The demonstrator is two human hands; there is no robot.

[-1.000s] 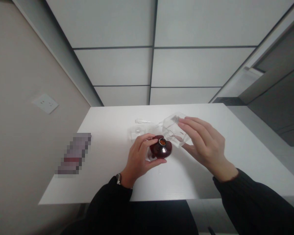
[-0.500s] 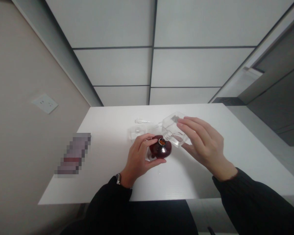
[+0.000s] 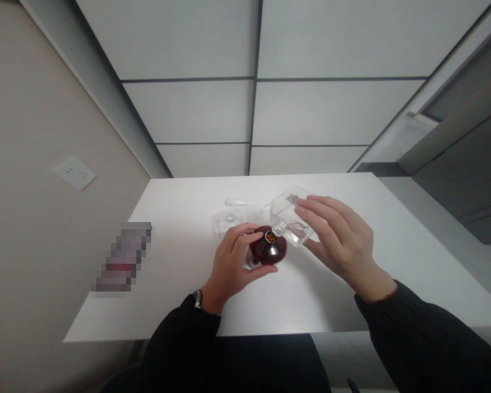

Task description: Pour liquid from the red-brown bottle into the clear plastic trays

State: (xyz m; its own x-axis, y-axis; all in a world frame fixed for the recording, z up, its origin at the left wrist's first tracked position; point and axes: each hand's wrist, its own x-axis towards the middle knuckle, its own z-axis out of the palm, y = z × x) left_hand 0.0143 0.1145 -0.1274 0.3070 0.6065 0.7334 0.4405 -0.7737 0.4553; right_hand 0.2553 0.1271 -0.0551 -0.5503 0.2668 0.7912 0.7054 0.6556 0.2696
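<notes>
A round, dark red glass bottle (image 3: 273,252) with a small open mouth stands near the middle of the table. My left hand (image 3: 233,261) is closed around its left side, fingers behind and thumb in front. My right hand (image 3: 341,245) grips a clear, square-sided glass bottle (image 3: 288,210), tilted with its neck down to the left. The clear neck sits right by the red bottle's mouth; whether they touch I cannot tell. Some clear liquid seems to lie inside the tilted bottle. My right thumb is partly hidden under it.
Behind my left hand lies a small clear glass piece (image 3: 229,219). Farther back is a thin clear dropper-like item (image 3: 238,202). A blurred-out flat object (image 3: 123,259) rests at the table's left edge, below a wall socket (image 3: 76,173). White panels (image 3: 204,112) rise behind the table.
Hardly anything differs. Both hands and both bottles keep their places, with the clear bottle still tipped at the red bottle's mouth.
</notes>
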